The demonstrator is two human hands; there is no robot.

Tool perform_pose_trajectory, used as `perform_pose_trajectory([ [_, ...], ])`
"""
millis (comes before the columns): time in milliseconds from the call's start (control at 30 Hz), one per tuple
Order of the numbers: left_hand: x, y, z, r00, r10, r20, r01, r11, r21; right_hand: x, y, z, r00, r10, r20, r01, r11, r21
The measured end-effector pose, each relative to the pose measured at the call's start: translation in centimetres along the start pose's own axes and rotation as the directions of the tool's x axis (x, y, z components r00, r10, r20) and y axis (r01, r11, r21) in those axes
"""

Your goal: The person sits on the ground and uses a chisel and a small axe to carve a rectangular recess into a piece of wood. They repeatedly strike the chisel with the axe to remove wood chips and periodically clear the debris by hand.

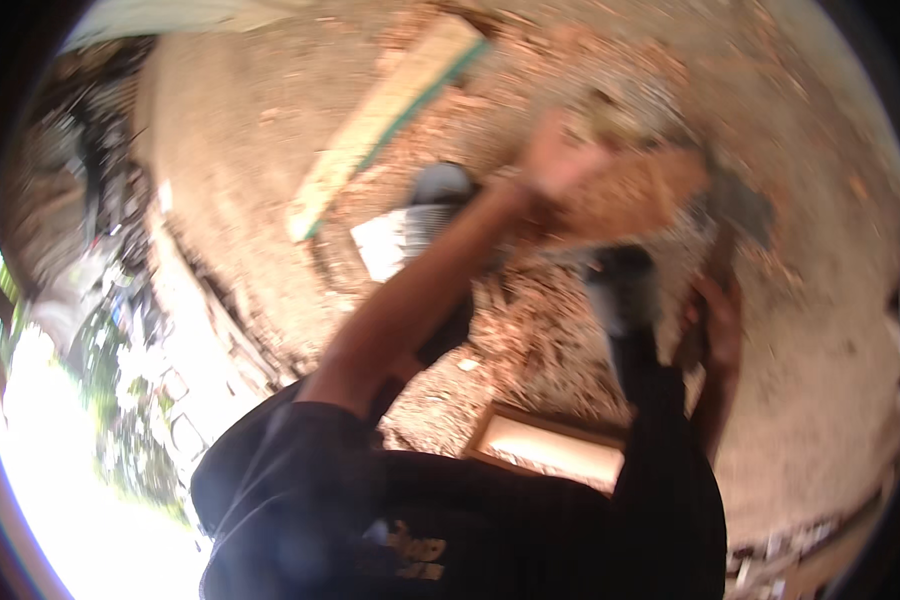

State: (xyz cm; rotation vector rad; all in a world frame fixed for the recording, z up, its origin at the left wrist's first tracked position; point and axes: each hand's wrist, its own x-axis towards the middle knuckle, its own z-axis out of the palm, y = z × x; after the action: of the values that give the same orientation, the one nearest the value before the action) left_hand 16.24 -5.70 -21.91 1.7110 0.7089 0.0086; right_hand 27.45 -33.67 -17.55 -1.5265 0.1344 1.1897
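My left hand (560, 163) reaches forward over a brown wooden block (645, 198), smeared by motion. Whether its fingers grip the block or only lie against it cannot be made out. On the right, my right hand (715, 312) is closed round the handle of a hatchet-like tool with a broad grey blade (742, 208). That blade is beside the right end of the block, and blur hides whether they touch. A blurred yellowish piece (615, 122) lies just beyond my left hand.
A long pale board (385, 125) with a green edge lies at the far left. Wood chips (540, 335) cover the ground between my feet. A brown-framed, box-like thing (550, 448) is close to my body. Blurred clutter (100, 260) lines the left side.
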Motion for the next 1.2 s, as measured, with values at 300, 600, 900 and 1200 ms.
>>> perform_pose_trajectory([
  [300, 0.0, 7.9, -0.8, 0.989, -0.093, 0.113, 0.061, 0.966, 0.253, 0.1, 1.3, -0.7, 1.000, 0.022, -0.016, -0.023, 0.999, -0.022],
  [600, -9.6, 14.2, -13.5, 0.945, -0.274, 0.179, 0.131, 0.819, 0.559, -0.3, 2.4, 0.4, 0.983, -0.131, -0.127, 0.041, 0.836, -0.547],
  [900, -27.1, 11.2, -20.1, 0.804, -0.540, -0.248, 0.578, 0.807, 0.117, 3.2, 0.0, 10.1, 0.879, -0.352, 0.321, 0.474, 0.582, -0.661],
  [1200, -26.5, 2.8, -12.7, 0.746, -0.552, -0.373, 0.309, 0.783, -0.541, 8.8, 4.7, 19.4, 0.929, 0.369, 0.025, -0.370, 0.928, 0.039],
])
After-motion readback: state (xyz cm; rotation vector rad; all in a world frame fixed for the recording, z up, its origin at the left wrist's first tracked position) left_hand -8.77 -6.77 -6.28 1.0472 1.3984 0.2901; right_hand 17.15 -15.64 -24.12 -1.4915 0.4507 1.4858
